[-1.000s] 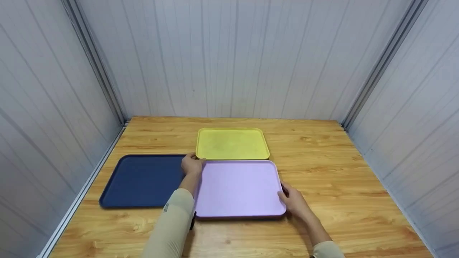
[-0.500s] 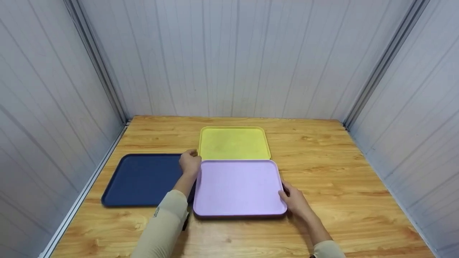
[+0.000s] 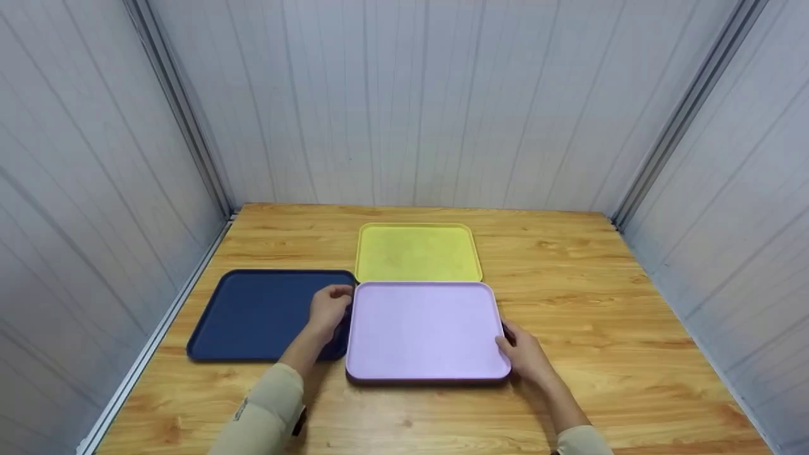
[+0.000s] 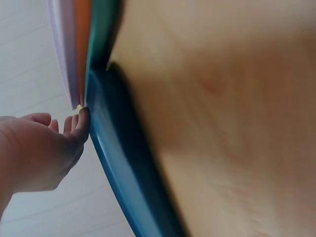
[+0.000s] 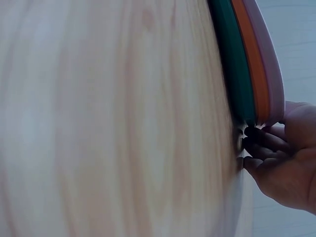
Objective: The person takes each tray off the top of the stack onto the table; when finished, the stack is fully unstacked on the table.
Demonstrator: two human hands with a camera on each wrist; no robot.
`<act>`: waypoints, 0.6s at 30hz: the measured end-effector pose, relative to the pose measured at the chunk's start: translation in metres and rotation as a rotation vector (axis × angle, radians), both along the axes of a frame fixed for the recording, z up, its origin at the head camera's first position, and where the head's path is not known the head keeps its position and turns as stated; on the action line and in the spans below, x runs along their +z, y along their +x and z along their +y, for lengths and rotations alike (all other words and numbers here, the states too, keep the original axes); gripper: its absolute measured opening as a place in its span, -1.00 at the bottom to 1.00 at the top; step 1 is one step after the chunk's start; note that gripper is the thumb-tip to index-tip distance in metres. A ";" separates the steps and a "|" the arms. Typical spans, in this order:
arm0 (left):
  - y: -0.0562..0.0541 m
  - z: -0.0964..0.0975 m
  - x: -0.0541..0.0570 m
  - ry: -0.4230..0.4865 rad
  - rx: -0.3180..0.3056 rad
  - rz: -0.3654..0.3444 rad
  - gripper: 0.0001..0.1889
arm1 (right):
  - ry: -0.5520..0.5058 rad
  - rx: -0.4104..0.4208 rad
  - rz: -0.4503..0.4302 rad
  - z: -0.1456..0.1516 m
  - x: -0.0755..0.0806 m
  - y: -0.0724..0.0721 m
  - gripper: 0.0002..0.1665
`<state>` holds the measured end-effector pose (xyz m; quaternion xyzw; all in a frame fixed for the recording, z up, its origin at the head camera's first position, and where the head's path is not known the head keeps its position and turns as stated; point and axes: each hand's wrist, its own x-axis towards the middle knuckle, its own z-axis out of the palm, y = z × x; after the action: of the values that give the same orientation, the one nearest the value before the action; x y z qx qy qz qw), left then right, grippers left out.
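Observation:
A lilac tray point(image 3: 426, 332) tops a stack in the middle of the table, with an orange tray point(image 5: 254, 64) and a green tray point(image 5: 234, 64) under it in the right wrist view. My right hand point(image 3: 526, 354) holds the stack's right side, thumb at the lilac rim and fingers lower down. At the stack's left side is my left hand point(image 3: 328, 311), above the right end of a dark blue tray point(image 3: 268, 316). Its fingers are loosely bent, and in the left wrist view the fingertips point(image 4: 83, 116) touch where the stack meets the blue tray.
Behind the stack lies a yellow tray point(image 3: 418, 253), its near edge close to the lilac one. The wooden table point(image 3: 600, 297) is bounded by a pale panel wall point(image 3: 404, 101) at the back and similar walls on both sides.
My left hand has moved from the stack's far left corner toward me along its left side, its wrist swinging left. My right hand stays at the right side.

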<state>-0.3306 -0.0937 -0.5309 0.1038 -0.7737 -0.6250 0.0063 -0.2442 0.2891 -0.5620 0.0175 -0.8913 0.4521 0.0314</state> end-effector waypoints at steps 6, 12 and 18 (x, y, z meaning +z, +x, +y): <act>0.020 -0.007 -0.013 -0.033 -0.070 -0.024 -0.67 | -0.005 -0.022 0.010 -0.001 0.002 -0.001 -0.44; 0.034 -0.011 -0.022 -0.086 -0.111 0.011 -0.68 | -0.009 -0.103 0.030 -0.004 0.005 -0.001 -0.51; 0.042 -0.012 -0.027 -0.068 -0.136 0.047 -0.67 | -0.049 -0.198 -0.011 -0.008 0.010 -0.001 -0.67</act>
<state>-0.2886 -0.1055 -0.5575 0.0362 -0.7993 -0.5997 -0.0146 -0.2451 0.2813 -0.5516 -0.0739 -0.8775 0.4683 0.0716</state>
